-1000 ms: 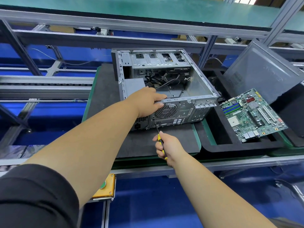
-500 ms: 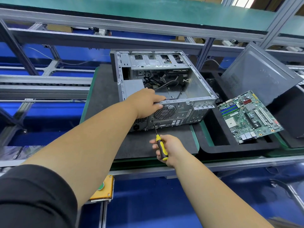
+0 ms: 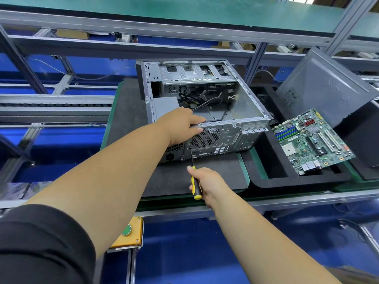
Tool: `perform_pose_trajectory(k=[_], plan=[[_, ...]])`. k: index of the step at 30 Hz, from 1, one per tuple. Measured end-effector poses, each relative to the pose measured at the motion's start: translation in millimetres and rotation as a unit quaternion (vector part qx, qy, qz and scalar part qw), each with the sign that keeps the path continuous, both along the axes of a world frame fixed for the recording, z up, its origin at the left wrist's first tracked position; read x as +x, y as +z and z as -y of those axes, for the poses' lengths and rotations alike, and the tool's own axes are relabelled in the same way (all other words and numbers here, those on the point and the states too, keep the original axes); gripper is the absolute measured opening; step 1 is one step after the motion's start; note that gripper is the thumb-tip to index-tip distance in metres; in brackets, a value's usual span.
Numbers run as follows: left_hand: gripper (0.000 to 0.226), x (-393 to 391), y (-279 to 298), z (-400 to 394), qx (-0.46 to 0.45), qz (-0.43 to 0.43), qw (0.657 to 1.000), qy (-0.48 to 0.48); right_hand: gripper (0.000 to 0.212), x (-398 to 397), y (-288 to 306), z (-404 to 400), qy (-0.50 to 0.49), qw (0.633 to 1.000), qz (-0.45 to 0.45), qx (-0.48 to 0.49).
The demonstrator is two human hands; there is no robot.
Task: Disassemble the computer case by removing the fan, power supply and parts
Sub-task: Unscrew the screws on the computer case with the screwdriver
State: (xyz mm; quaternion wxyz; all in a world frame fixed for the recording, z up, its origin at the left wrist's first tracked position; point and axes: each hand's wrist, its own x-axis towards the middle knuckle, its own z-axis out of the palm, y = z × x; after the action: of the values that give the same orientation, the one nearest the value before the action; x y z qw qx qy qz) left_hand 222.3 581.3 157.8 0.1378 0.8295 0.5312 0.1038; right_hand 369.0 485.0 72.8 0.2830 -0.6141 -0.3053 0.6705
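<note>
An open grey computer case [image 3: 246, 107] lies on its side on a black foam mat [image 3: 127, 111], rear panel towards me. The round fan grille [image 3: 206, 137] shows on that panel, and the power supply [image 3: 166, 105] sits inside at the left. My left hand [image 3: 182, 126] grips the rear panel's top edge, fingers curled over it. My right hand [image 3: 207, 183] holds a yellow and black screwdriver [image 3: 195, 185]; its tip touches the rear panel just below and left of the fan grille. Loose cables lie inside the case.
A green motherboard [image 3: 311, 140] lies in a black foam tray [image 3: 272, 181] to the right. The grey side panel [image 3: 324, 87] leans behind it. A yellow box with a green button [image 3: 128, 232] hangs under the bench edge. Aluminium conveyor rails run along the left.
My right hand has turned on the screwdriver, showing more of its handle, with the tip staying at the same spot on the rear panel. My left hand keeps its hold.
</note>
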Motion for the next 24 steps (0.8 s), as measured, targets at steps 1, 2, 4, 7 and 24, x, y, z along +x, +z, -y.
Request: perform_pose_trajectory(k=[1, 2, 4, 7, 24], plan=[[0.044, 0.0, 0.1, -0.1, -0.001, 0.001, 1.0, 0.0, 0.025, -0.2, -1.1, 0.4, 0.005, 0.999, 0.029, 0.013], [0.044, 0.1, 0.1, -0.1, -0.002, 0.002, 1.0, 0.0, 0.028, 0.0, -2.0, 0.9, 0.008, 0.998, 0.059, 0.024], [0.044, 0.2, 0.1, -0.4, -0.002, 0.002, 1.0, 0.0, 0.03, 1.0, -2.8, 1.6, 0.009, 0.994, 0.103, 0.036], [0.044, 0.5, -0.1, -0.3, -0.001, 0.003, 1.0, 0.0, 0.028, 2.3, 0.7, 0.3, 0.019, 0.993, 0.11, 0.029], [0.043, 0.5, 2.2, 1.6, -0.006, 0.0, 1.0, -0.002, 0.028, 8.2, -7.6, 0.1, -0.028, 0.995, -0.063, -0.075]])
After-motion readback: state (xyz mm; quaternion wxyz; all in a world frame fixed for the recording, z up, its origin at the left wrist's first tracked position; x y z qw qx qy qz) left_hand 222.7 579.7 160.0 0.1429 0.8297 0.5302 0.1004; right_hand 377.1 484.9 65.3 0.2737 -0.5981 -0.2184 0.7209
